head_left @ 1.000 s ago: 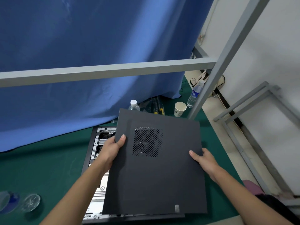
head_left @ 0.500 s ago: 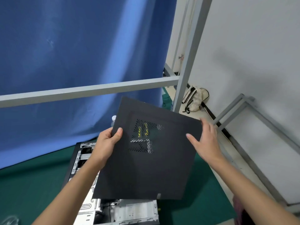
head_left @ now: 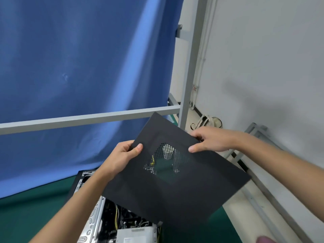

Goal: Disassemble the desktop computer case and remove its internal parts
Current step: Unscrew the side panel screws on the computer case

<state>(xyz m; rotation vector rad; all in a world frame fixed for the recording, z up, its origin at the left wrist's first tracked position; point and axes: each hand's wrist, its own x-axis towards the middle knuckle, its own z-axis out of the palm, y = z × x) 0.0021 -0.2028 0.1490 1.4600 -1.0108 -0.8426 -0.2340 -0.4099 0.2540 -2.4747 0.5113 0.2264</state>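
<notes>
**Panel swung up and right, now clear of the chassis**

Since the earlier frames the side panel has lifted off the computer case and rotated — far corner up toward the frame rail, low edge over the open chassis on the green counter.

Panel sits between both hands, tilted, long diagonal running upper-left to lower-right. Left hand pinches the left edge, thumb on top. Right hand grips the upper right edge — nearer the floor side, where I'd guess it gets set down.

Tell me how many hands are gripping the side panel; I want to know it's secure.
2: the left hand grips the side panel at its left edge, the right hand at its far upper edge.
</notes>
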